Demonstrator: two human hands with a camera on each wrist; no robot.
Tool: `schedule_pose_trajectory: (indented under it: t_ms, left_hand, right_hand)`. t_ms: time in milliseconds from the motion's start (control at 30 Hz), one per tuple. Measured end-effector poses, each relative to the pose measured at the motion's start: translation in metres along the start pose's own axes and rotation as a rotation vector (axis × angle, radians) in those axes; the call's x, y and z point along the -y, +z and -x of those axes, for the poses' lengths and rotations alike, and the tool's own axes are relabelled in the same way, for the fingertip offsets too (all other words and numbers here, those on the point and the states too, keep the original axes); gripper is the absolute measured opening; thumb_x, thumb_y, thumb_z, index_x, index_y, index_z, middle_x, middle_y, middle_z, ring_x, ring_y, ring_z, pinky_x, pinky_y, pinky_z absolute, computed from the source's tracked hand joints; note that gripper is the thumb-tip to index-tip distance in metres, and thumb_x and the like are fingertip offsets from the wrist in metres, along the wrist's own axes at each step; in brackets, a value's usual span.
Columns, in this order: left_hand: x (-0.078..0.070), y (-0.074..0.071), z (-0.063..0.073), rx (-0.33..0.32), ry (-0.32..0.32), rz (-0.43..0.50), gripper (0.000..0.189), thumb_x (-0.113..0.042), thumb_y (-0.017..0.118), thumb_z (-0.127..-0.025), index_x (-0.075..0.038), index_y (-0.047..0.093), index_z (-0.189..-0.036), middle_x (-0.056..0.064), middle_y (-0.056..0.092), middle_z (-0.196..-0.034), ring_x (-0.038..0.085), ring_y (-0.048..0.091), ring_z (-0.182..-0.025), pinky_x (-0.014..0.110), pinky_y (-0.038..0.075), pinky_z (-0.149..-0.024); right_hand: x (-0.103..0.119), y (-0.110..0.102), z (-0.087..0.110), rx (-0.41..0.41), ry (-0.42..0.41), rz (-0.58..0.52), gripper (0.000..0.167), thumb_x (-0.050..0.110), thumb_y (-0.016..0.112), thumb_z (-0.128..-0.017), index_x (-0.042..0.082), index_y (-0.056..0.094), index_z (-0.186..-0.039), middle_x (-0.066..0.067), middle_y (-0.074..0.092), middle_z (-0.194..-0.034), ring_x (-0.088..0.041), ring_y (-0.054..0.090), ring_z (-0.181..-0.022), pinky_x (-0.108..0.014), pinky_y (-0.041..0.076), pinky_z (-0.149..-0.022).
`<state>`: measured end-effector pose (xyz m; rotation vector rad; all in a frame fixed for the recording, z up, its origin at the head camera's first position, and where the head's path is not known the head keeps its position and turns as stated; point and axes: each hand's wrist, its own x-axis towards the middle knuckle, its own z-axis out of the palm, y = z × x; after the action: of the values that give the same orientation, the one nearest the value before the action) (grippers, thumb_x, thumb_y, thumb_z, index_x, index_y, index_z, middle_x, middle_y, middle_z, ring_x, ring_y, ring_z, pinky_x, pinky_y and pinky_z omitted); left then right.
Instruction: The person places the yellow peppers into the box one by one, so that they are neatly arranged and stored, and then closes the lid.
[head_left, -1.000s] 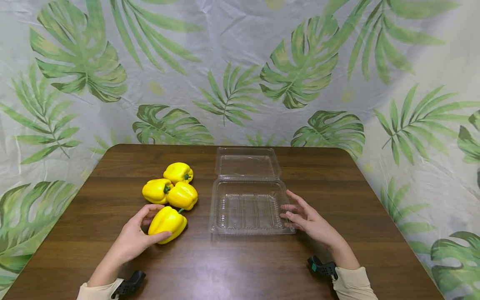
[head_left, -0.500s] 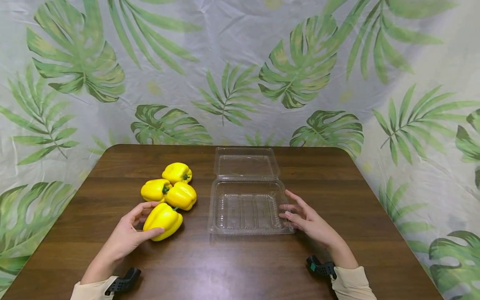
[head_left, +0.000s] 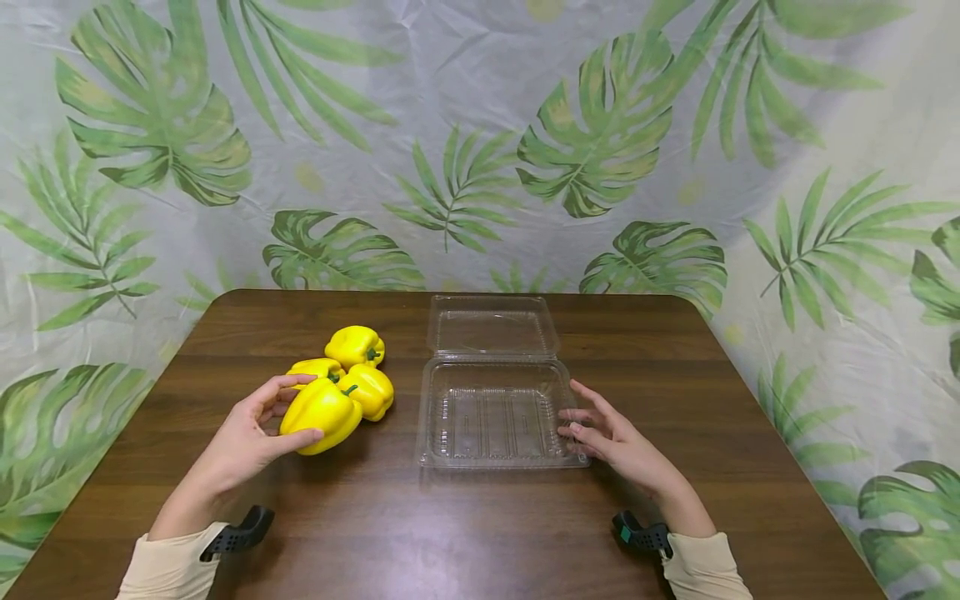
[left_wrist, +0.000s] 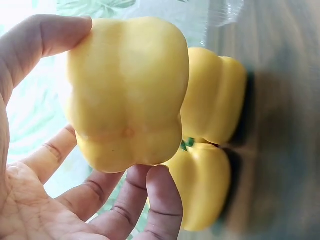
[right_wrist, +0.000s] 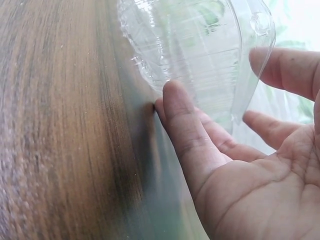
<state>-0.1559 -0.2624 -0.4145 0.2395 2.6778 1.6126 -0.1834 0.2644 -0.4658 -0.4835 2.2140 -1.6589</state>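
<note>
My left hand (head_left: 242, 440) grips a yellow bell pepper (head_left: 321, 418) between the thumb and the fingers, tilted and raised off the table. In the left wrist view the lobed bottom of this bell pepper (left_wrist: 127, 100) faces the camera. Behind it lie three more yellow bell peppers, one at the back (head_left: 355, 345), one at the right (head_left: 372, 392), and one at the left (head_left: 315, 367), partly covered. My right hand (head_left: 630, 450) rests with loosely extended fingers against the right side of a clear plastic clamshell container (head_left: 429, 417), whose rim shows in the right wrist view.
The container's hinged lid (head_left: 492, 332) lies folded back toward the far table edge. Everything stands on a dark brown wooden table (head_left: 480, 533). A leaf-patterned cloth (head_left: 465, 125) hangs behind it.
My left hand has lifted the bell pepper, moving it slightly left and toward the other peppers. The right hand and the container stay in place.
</note>
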Motion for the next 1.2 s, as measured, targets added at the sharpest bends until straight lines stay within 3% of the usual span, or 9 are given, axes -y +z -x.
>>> schedule_pose_trajectory:
  t_ms: [167,500,867,1200]
  left_hand:
    - [-0.013,-0.002,-0.010,0.030,0.039,-0.017,0.068,-0.016,0.087,-0.091,-0.014,0.056,-0.151,0.018,0.058,-0.135,0.013,0.065,-0.107,0.023,0.060,-0.084]
    - [-0.039,-0.002,-0.038,0.114,0.091,-0.107,0.065,-0.020,0.087,-0.091,-0.013,0.057,-0.148,0.021,0.059,-0.141,0.035,0.064,-0.118,0.030,0.059,-0.085]
    - [-0.066,0.016,-0.065,0.220,0.129,-0.156,0.065,-0.027,0.089,-0.089,-0.021,0.059,-0.145,0.017,0.062,-0.140,0.034,0.064,-0.117,0.039,0.056,-0.091]
    - [-0.077,0.038,-0.076,0.251,0.144,-0.176,0.061,-0.030,0.090,-0.085,-0.025,0.063,-0.140,0.012,0.064,-0.136,0.034,0.063,-0.118,0.039,0.055,-0.090]
  right_hand:
    - [-0.001,-0.001,0.002,0.001,0.000,-0.008,0.075,0.021,0.053,-0.114,0.015,0.007,-0.174,-0.037,0.042,-0.161,-0.054,0.051,-0.145,-0.030,0.056,-0.106]
    - [-0.003,-0.001,0.002,0.001,-0.007,-0.022,0.075,0.021,0.053,-0.114,0.014,0.008,-0.174,-0.037,0.043,-0.160,-0.054,0.050,-0.146,-0.028,0.055,-0.106]
    - [-0.003,-0.001,0.002,-0.009,-0.021,-0.022,0.074,0.021,0.053,-0.115,0.014,0.010,-0.174,-0.037,0.044,-0.159,-0.055,0.050,-0.145,-0.028,0.055,-0.107]
    - [-0.004,0.000,-0.001,-0.016,-0.037,-0.049,0.073,0.017,0.054,-0.114,0.011,0.012,-0.173,-0.038,0.046,-0.156,-0.055,0.052,-0.142,-0.026,0.055,-0.105]
